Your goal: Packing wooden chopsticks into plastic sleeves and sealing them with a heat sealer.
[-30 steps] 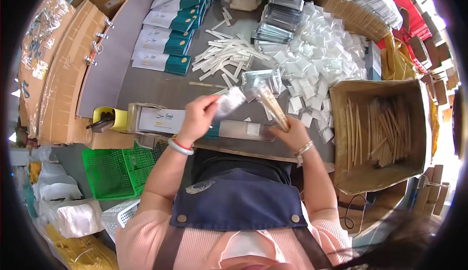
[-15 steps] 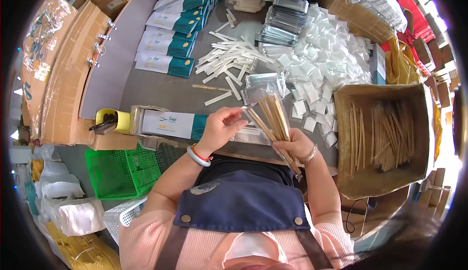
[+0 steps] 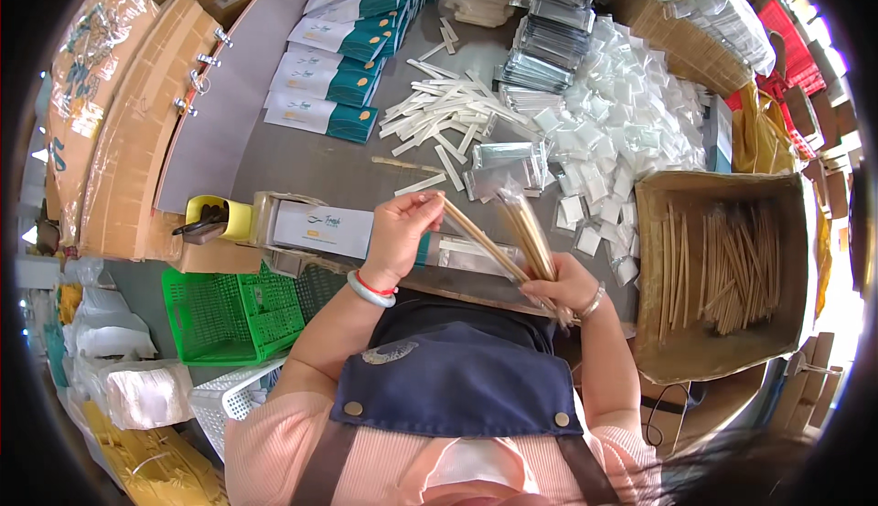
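In my right hand (image 3: 565, 285) is a bunch of thin wooden sticks (image 3: 528, 229) in clear plastic wrapping, tilted with the tops up and left. My left hand (image 3: 401, 236) is closed, thumb and fingers pinching the top end of one wooden stick (image 3: 477, 234) spread away from the bunch. That stick's lower end still lies by my right thumb. Beneath my left hand is a white-and-teal printed packet (image 3: 320, 229) in an open cardboard holder (image 3: 262, 223). White strips (image 3: 466, 255) lie at its right end, partly under the sticks.
A cardboard box (image 3: 647, 273) with loose wooden sticks stands at the right. Behind my hands lie white strips (image 3: 439, 108), small clear-wrapped white packets (image 3: 631, 113), stacked silvery packets (image 3: 549, 40) and white-and-teal packets (image 3: 320, 117). A green basket (image 3: 233, 309) sits low at the left.
My left hand has moved slightly up and left and now pinches a stick's end, drawing it apart from the bunch. My right hand has shifted a little right and down with the bunch.
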`<action>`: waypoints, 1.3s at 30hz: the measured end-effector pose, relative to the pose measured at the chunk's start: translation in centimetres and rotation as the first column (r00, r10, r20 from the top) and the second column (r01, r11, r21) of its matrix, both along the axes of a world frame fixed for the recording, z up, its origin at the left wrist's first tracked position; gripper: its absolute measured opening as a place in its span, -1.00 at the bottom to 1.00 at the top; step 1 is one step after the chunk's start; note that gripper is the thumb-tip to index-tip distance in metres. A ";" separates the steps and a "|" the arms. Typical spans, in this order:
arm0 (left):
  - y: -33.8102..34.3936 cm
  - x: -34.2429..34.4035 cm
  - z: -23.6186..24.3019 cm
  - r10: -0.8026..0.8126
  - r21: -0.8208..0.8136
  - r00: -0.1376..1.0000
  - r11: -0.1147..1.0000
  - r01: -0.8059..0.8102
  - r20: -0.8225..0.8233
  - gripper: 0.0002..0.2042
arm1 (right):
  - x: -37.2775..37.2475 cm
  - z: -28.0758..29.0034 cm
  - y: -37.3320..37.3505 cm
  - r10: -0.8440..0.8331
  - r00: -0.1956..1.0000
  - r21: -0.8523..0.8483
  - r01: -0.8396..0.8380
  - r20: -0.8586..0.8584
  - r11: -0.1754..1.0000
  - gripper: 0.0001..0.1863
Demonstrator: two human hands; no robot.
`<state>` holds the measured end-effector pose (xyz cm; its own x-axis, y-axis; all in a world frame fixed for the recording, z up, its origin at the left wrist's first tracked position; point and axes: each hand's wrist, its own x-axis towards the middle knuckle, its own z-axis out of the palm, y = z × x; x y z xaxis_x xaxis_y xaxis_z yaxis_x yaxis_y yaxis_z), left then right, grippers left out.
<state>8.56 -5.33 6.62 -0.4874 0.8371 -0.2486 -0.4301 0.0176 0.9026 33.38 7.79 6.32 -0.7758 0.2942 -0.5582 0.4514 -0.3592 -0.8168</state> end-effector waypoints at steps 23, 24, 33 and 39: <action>2.6 0.6 2.5 -0.176 0.078 0.895 0.971 0.226 -0.410 -0.78 | -1.3 1.1 -1.0 -0.385 0.908 0.293 0.418 -0.163 0.860 -0.84; 2.5 0.2 3.9 -0.259 -0.051 0.752 0.956 0.288 -0.606 -0.82 | -0.9 1.1 -0.5 -0.421 0.877 0.434 0.480 -0.229 0.763 -0.82; 0.7 2.2 1.5 -0.367 -0.246 0.154 0.826 0.507 -0.917 -0.84 | -1.2 2.1 -0.9 -0.009 0.988 0.858 0.141 -0.157 0.494 -0.78; -3.1 -3.4 0.4 -0.566 -0.433 0.453 0.822 0.370 -0.689 -0.85 | 2.9 -0.4 -0.1 -0.463 0.886 0.588 0.373 0.002 0.717 -0.85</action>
<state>5.21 -8.44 7.02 -0.1127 0.9788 -0.1710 0.5438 0.2048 0.8138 36.25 7.65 5.97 -0.4246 0.8609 -0.2804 0.4898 -0.0421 -0.8708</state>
